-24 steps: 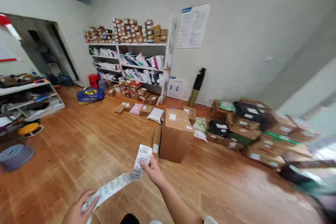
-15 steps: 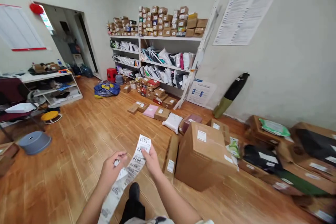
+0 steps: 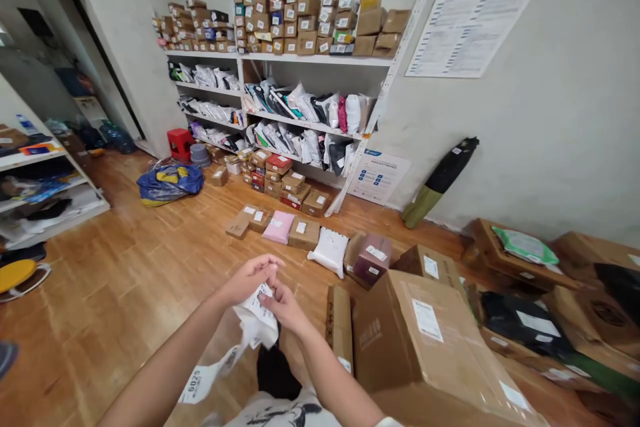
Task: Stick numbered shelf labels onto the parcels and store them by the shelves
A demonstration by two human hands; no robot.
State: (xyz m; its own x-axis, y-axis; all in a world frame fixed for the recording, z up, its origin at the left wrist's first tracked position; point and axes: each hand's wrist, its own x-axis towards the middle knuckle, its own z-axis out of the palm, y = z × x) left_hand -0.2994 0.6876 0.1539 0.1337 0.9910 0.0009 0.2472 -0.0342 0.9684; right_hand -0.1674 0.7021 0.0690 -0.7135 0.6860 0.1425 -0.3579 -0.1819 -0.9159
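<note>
A long strip of printed number labels (image 3: 256, 327) hangs between my hands, curling down toward the lower left, where one label shows 6025. My right hand (image 3: 284, 307) pinches the strip near its upper end. Right up against it, my left hand (image 3: 253, 278) curls over the top of the strip, fingertips meeting those of the right hand. What lies between the left fingers is hidden. To the right of my hands stand a long narrow carton (image 3: 340, 323) and a large cardboard box (image 3: 425, 340) with white labels.
A rack (image 3: 315, 60) along the wall bears small boxes and bagged parcels. Parcels line the floor before it, among them a white bag (image 3: 329, 250) and a pink one (image 3: 279, 226). More cartons (image 3: 500, 250) sit at the right. A blue sack (image 3: 170, 181) lies left.
My left hand has moved up and right to meet the right hand at the strip's top. The strip, straighter before, is now bunched and curled. The view has shifted right and closer to the shelves.
</note>
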